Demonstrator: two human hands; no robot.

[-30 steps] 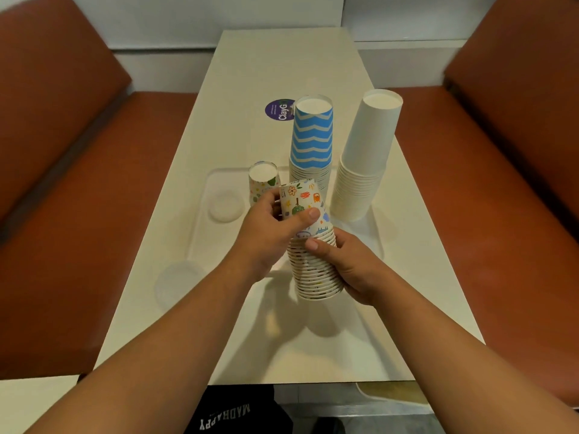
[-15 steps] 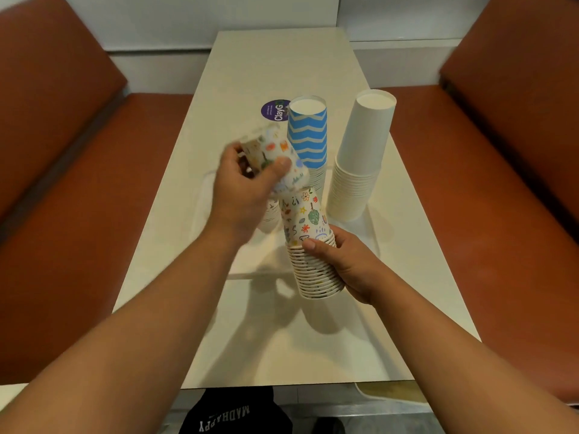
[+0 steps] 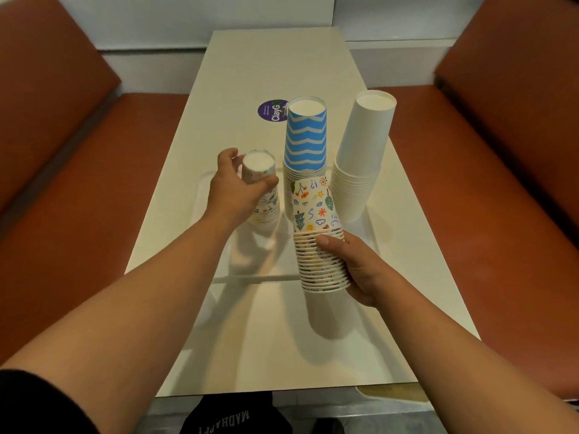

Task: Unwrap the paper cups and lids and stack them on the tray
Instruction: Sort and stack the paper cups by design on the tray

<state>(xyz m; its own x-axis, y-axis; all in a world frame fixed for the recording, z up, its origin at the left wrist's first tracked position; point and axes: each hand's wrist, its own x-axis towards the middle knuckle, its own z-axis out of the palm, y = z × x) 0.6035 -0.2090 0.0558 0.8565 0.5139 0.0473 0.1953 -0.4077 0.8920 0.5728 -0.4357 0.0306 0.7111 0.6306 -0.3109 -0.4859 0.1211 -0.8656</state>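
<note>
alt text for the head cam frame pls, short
The left hand sets a doodle-print paper cup upside down onto a short stack on the translucent tray, while the right hand grips a tall stack of matching cups. Behind stand blue zigzag-striped and plain white cup stacks.

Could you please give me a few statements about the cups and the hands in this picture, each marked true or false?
1. The right hand holds a stack of patterned cups. True.
2. The left hand lies flat on the table. False: its grip is round a patterned cup on the short stack on the tray.
3. The blue zigzag stack stands between the short stack and the white stack. True.
4. The white stack is the shortest one on the tray. False: it is tall, about level with the blue one; the short patterned stack is lowest.
5. The cups stand mouth up. False: their bottoms face up.
</note>
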